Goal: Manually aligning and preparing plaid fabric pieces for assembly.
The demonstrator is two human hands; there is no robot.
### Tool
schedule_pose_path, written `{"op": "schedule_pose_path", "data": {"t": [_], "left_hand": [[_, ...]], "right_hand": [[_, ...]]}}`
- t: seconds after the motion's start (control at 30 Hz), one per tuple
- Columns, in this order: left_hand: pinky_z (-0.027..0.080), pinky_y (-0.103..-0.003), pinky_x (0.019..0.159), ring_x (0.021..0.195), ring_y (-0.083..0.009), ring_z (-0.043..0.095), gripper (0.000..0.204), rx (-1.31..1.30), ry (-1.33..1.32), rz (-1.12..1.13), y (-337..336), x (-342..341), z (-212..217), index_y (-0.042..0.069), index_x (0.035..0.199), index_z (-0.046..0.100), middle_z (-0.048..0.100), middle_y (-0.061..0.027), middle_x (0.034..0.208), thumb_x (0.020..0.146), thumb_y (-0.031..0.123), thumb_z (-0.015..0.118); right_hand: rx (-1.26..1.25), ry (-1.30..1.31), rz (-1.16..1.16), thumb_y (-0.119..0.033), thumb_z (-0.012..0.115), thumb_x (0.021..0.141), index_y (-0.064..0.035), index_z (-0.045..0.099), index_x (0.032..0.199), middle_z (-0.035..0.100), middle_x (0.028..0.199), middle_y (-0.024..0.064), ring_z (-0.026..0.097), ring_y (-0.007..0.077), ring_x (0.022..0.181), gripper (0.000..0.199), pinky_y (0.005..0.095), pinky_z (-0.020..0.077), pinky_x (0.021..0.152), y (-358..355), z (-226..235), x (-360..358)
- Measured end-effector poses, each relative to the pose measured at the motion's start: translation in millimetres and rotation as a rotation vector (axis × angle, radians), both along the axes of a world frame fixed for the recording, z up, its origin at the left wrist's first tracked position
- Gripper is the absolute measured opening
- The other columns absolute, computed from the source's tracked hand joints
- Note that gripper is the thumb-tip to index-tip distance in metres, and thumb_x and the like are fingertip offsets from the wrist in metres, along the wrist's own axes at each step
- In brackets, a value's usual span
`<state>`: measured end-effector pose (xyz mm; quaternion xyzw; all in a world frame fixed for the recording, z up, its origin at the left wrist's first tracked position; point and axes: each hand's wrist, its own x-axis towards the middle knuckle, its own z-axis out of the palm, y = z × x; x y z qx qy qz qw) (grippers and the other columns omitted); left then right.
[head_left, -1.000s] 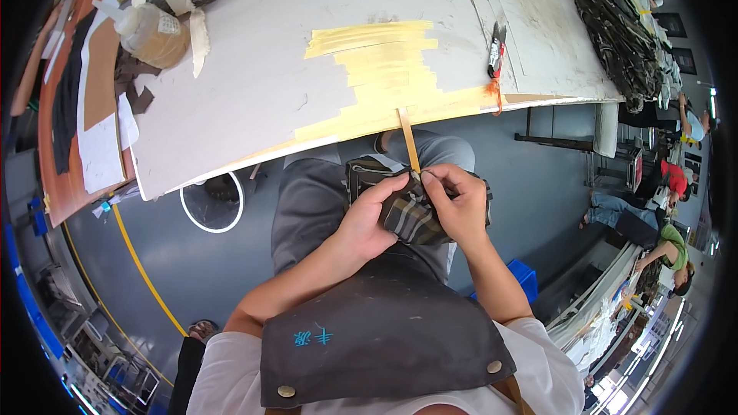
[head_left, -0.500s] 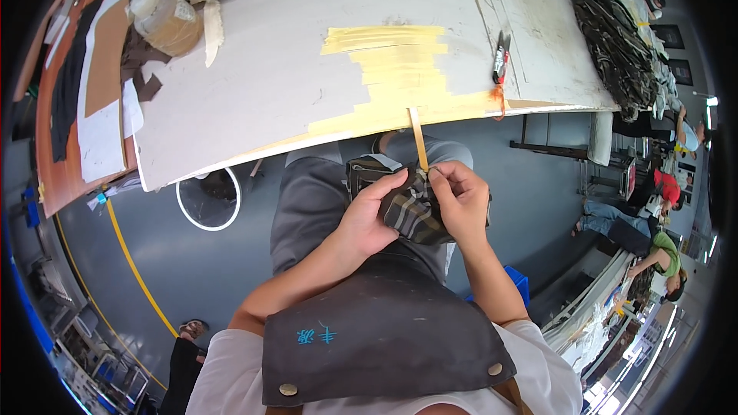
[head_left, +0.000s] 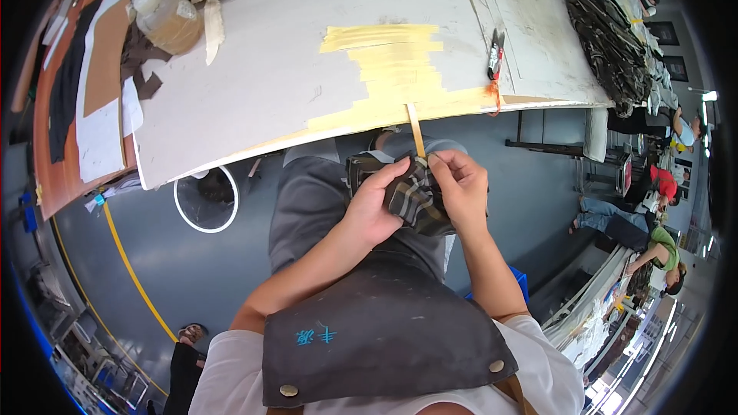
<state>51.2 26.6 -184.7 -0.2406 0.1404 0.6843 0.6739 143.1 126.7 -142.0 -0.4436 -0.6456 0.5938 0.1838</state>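
A dark plaid piece of cloth is between my two hands, above my lap. My left hand grips its left side, thumb on top. With thumb and forefinger together, my right hand pinches its upper right edge. A flat, narrow wooden strip juts out from the table edge toward me. Its near end meets the cloth between my fingertips; whether it goes inside a fold is hidden. Yellow tape covers the board where the strip starts.
The pale board spans the table ahead. On it are red-handled snips, a glue bottle and a dark cloth pile. A white-rimmed bin stands on the floor at left. Other people work at far right.
Both hands and the cloth have shifted slightly forward toward the table. Less of the wooden strip shows between the table edge and the cloth.
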Motion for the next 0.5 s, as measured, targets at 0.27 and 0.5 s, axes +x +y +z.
{"op": "schedule_pose_path", "data": {"t": [0.27,0.5], "left_hand": [[0.048,-0.035,0.081,0.087,-0.0215,0.061,0.029,0.13,0.085,0.003,11.7,-34.5,-5.2,-0.002,0.104,0.056,0.062,-0.0117,0.098,0.088,0.022,0.053],[0.047,-0.026,0.076,0.084,-0.0127,0.06,0.017,0.095,0.383,-0.126,12.7,-34.5,-26.8,-0.002,0.095,0.06,0.063,-0.0066,0.09,0.086,0.012,0.057]], "right_hand": [[-0.11,0.044,0.175,-0.004,0.061,0.082,0.0017,0.059,0.103,0.063,0.088,0.0054,0.058,0.007,0.08,0.021,0.0205,0.0464,0.07,7.0,8.5,-0.2],[0.223,-0.202,0.241,-0.003,0.065,0.077,0.0001,0.061,0.088,0.062,0.073,0.002,0.055,0.0044,0.064,0.012,0.0201,0.0446,0.057,2.6,20.0,19.1]]}}
